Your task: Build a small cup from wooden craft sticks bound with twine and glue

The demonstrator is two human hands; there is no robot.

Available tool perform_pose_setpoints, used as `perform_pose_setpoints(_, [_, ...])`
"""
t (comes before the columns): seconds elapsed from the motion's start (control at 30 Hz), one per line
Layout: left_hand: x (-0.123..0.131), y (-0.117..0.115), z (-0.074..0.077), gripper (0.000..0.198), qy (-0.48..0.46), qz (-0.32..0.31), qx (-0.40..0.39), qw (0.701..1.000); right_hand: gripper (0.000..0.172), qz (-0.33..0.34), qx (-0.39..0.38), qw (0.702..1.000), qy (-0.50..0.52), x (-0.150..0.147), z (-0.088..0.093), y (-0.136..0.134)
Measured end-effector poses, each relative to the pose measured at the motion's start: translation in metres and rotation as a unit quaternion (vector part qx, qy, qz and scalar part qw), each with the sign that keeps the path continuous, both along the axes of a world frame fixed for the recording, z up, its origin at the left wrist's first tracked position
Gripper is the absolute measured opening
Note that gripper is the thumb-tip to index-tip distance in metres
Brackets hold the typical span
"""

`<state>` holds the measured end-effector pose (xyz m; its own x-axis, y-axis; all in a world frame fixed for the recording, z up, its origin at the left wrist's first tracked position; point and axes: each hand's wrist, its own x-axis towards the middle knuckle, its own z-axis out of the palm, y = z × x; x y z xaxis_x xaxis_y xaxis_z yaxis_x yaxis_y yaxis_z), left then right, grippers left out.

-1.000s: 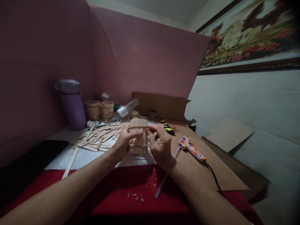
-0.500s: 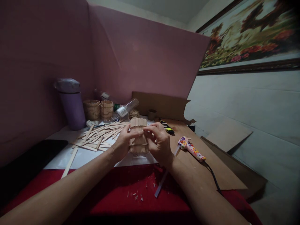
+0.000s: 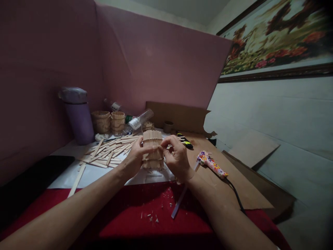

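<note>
A small cup built from upright wooden craft sticks (image 3: 152, 150) is held above the table between both hands. My left hand (image 3: 135, 157) wraps its left side, thumb pressed across the front. My right hand (image 3: 176, 156) grips the right side, with thumb and forefinger pinched at the cup's upper edge. Behind the hands a loose heap of craft sticks (image 3: 109, 150) lies on white paper (image 3: 91, 173).
A patterned glue gun (image 3: 212, 164) with a black cord lies right on brown cardboard (image 3: 234, 187). At the back stand a purple flask (image 3: 77, 115), two finished stick cups (image 3: 109, 121), a plastic bottle (image 3: 139, 119) and a yellow-black cutter (image 3: 185, 140). Wood chips dot the red cloth (image 3: 156, 215).
My right hand's fingers have closed in from the cup's right rim toward its front top edge. The cup sits slightly higher and more upright. The left hand keeps its grip.
</note>
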<state>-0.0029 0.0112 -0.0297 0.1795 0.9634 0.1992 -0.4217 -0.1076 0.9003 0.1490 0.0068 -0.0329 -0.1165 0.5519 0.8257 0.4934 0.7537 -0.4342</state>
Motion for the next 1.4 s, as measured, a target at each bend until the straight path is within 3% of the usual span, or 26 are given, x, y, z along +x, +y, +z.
perform_pose_setpoints(0.17, [0.001,-0.004,0.004,0.057,0.0,-0.014,-0.011,1.0,0.009,0.05,-0.095,0.988,0.107,-0.002,-0.001,0.004])
perform_pose_setpoints(0.33, [0.002,-0.011,0.011,0.052,0.003,-0.024,-0.043,0.999,0.017,0.115,-0.192,0.954,0.202,-0.003,0.004,0.004])
perform_pose_setpoints(0.5, [0.004,-0.007,0.009,0.047,-0.002,-0.036,-0.031,0.999,0.018,0.148,-0.229,0.927,0.258,-0.004,0.009,0.004])
perform_pose_setpoints(0.9, [0.004,-0.011,0.014,0.046,0.011,-0.037,-0.052,0.998,0.01,0.116,-0.202,0.954,0.191,-0.002,0.007,0.003])
perform_pose_setpoints(1.23, [0.002,0.003,-0.004,0.048,0.024,-0.02,-0.006,0.999,0.007,0.098,-0.196,0.958,0.186,-0.002,0.004,0.006])
perform_pose_setpoints(1.4, [0.005,0.0,-0.004,0.055,0.026,0.005,-0.003,1.0,0.003,0.07,-0.174,0.967,0.172,-0.003,0.001,0.006])
